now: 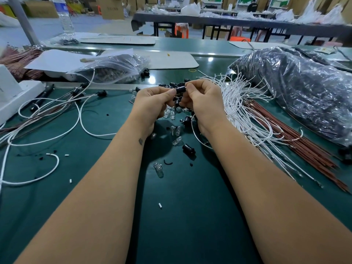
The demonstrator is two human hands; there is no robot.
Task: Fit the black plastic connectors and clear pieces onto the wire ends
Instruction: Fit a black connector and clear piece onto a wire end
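Fitting is in hand: a small black cylindrical plastic connector (180, 89) is pinched between the left hand (152, 105) and right hand (202, 100), both grips closed upon it. Next, a wire end from the white wire bundle (240, 103), right of the grips, probably needs aligning.

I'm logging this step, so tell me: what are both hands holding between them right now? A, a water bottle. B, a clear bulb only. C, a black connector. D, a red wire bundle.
C: the left hand and right hand pinch a small black connector between their fingertips, raised above the loose parts on the green table.
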